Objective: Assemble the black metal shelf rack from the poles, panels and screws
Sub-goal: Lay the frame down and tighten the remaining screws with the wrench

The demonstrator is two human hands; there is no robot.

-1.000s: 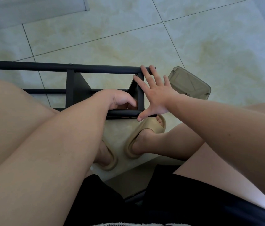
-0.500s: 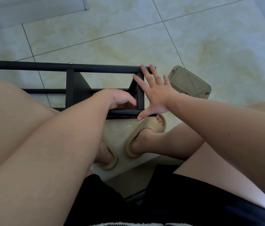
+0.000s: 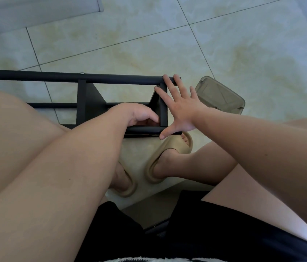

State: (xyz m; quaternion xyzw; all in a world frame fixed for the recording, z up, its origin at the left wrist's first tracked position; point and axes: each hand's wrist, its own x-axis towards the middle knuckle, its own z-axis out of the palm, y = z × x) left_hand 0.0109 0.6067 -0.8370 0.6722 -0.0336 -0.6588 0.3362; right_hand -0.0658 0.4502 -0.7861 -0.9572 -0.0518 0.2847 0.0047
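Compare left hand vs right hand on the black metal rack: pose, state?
The left hand has curled fingers; the right hand has straight, spread ones. Left hand reaches inside the black metal rack frame beside the end panel; right hand lies flat on that end's outside, fingertips on the far pole, thumb at the near pole. What the left hand holds is hidden; right hand holds nothing. Both are at the rack's same end.

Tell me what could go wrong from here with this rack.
The right hand only presses flat on the rack end, so the rack may slide on the tile floor.
The left hand is tucked in the corner by the near pole; a shift could pinch it.
Toes in the slipper sit right by that pole.
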